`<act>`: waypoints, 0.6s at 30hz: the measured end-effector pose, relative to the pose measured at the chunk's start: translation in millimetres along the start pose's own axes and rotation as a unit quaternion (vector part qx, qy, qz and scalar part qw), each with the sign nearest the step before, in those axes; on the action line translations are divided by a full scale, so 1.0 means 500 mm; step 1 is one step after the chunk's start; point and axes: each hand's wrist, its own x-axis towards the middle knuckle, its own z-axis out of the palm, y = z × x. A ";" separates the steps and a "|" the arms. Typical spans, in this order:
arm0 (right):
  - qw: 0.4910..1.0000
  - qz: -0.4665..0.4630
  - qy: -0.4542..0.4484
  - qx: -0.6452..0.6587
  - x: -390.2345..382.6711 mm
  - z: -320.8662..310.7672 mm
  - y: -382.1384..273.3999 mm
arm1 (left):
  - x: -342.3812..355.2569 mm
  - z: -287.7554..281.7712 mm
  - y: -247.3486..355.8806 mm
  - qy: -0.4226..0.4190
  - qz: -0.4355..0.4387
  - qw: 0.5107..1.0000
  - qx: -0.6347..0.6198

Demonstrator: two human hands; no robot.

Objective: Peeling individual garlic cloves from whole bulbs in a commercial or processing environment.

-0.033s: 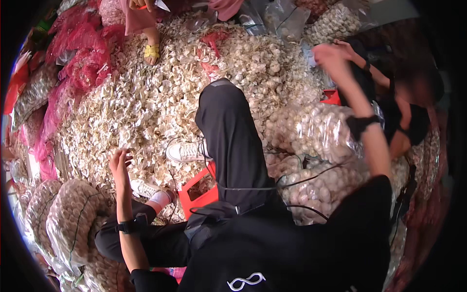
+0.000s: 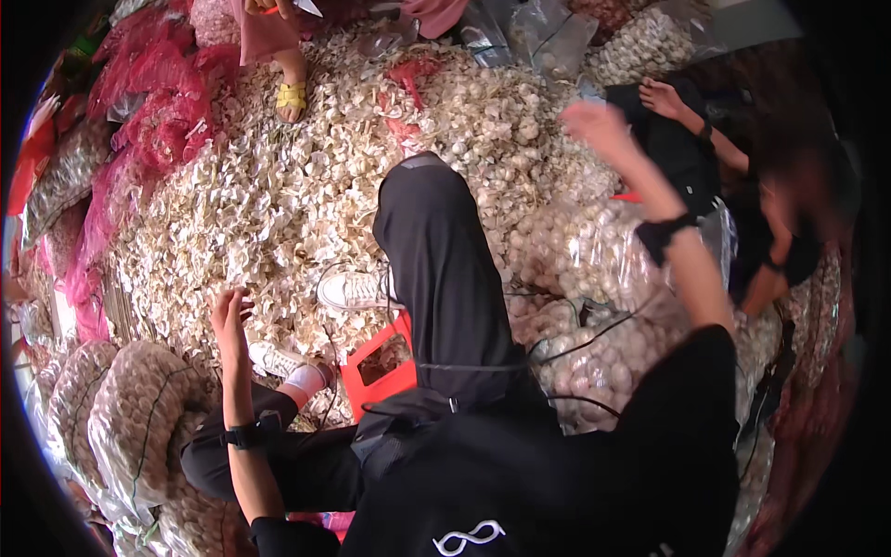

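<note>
My left hand (image 2: 232, 316), fingers loosely bent and apart, holds nothing visible over garlic skins (image 2: 176, 241), beside filled clear bags of garlic (image 2: 139, 418). My right hand (image 2: 599, 130), blurred, reaches out at upper right with loosely extended fingers and nothing visible in them, above scattered bulbs (image 2: 520, 121). Beneath my right forearm lie more bags of garlic (image 2: 594, 362). My bent knee (image 2: 422, 204) is in the middle, with a red plastic object (image 2: 367, 399) beside it.
A person (image 2: 789, 213) in dark clothes sits at the right, one hand (image 2: 659, 97) near mine. At the top another person's sandalled foot (image 2: 290, 100) and a hand with a blade (image 2: 264, 7) show. Red mesh bags (image 2: 158, 121) are heaped at the left; clear bags (image 2: 552, 37) lie at the back.
My right hand has moved a little left and down, and the other person's hand at the right shows more clearly beside it. My left hand is slightly lower.
</note>
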 end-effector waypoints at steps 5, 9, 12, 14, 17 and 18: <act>0.933 0.188 -0.166 -0.258 0.151 0.282 0.258 | -0.024 -0.002 -0.032 0.004 -0.059 0.998 0.002; 0.974 0.100 0.117 -0.165 0.219 0.335 0.289 | -0.051 -0.057 -0.064 0.066 -0.129 0.989 -0.008; 0.954 0.137 0.105 -0.247 0.260 0.315 0.311 | -0.040 -0.067 -0.078 0.071 -0.148 0.986 -0.018; 0.972 0.129 0.093 -0.174 0.266 0.315 0.328 | -0.036 -0.060 -0.076 0.067 -0.155 0.986 -0.003; 0.943 0.131 0.070 -0.297 0.272 0.327 0.315 | -0.035 -0.048 -0.063 0.057 -0.151 0.987 -0.007; 0.911 0.118 0.060 -0.389 0.271 0.347 0.304 | -0.037 -0.046 -0.062 0.044 -0.148 0.988 0.004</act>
